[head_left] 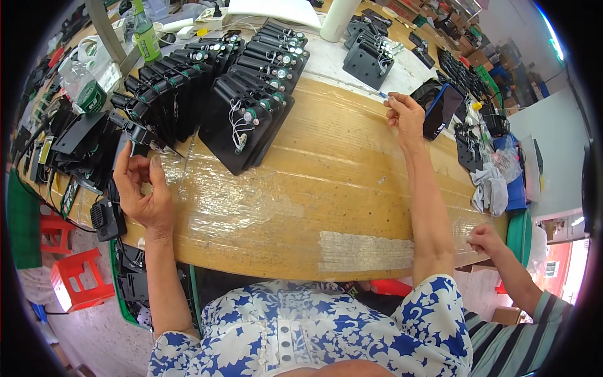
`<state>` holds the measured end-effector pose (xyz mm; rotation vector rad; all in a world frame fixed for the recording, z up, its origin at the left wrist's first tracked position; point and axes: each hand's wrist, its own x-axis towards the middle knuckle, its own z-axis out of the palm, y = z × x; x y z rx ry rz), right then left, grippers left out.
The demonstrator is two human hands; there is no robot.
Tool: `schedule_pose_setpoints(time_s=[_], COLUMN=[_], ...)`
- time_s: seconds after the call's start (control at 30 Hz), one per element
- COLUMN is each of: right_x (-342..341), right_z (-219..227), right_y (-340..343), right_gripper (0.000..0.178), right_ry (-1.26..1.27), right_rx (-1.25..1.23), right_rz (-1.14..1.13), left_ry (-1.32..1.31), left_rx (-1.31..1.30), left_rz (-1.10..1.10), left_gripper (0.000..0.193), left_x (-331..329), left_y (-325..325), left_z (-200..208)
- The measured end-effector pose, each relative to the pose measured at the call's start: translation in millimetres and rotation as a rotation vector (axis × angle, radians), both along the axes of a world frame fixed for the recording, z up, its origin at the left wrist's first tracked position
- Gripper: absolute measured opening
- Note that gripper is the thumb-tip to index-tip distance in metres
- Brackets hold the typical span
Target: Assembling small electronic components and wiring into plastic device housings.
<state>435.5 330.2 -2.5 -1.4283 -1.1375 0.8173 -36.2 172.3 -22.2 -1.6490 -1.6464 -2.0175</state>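
On the left of the table my left hand (146, 195) holds nothing, its thumb and index finger apart. The index fingertip is at the lower edge of a small black part (139, 133); I cannot tell whether they touch. Farther right, my right hand (405, 116) is pinched on a thin, pen-like blue-tipped rod (382, 95). Between my hands lie stacked black plates (223, 141) with black cylinders, white wires and round silvery pieces on them. A dark phone-like device (443, 112) stands tilted just right of my right hand.
Rows of similar black assemblies (169, 81) fill the back left, near a green bottle (146, 38) and a clear bottle (88, 91). More black plates (367, 66) lie at the back. A co-worker's hand (485, 240) rests at the right edge. Red stools (81, 283) stand lower left.
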Motion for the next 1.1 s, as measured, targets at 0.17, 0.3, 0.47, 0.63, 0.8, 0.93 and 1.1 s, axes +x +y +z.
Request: schedule_pose_setpoints(time_s=[0.17,0.3,0.47,0.63,0.8,0.93,1.1], right_x=[-29.7,-45.0,-76.0,-70.0,-73.9,-74.9,-93.0], right_z=[24.0,28.1,15.7,-10.1,-43.0,-51.2,-51.3], right_y=[-49.1,-86.1,-105.4,-108.6,-103.5,-101.1,-90.3], right_gripper=[0.019,0.017,0.026,0.028,0.030,0.033,0.037], right_ry=[0.145,-0.008,-0.152,-0.344,-0.819,-0.898,-0.840], right_rx=[-0.203,-0.523,-0.260,-0.121,0.128,0.187,0.163], right_rz=[0.382,0.629,0.337,0.261,0.354,0.317,0.414], left_ry=[-0.065,-0.042,0.012,0.148,0.198,0.473,0.009], left_rx=[-0.018,0.026,-0.001,0.016,0.208,0.366,0.071], left_rz=[-0.019,-0.078,-0.019,0.171,0.100,0.104,0.435], left_gripper=[0.047,0.046,0.046,0.038,0.029,0.014,0.010], left_x=[-6.3,-14.7,-22.6,-13.4,-14.3,-61.2,-190.0], left_y=[4.7,7.7,-0.9,9.0,3.0,-51.1,-162.3], left_z=[-8.9,-9.6,-8.2,-10.9,-17.2,30.1,-9.9])
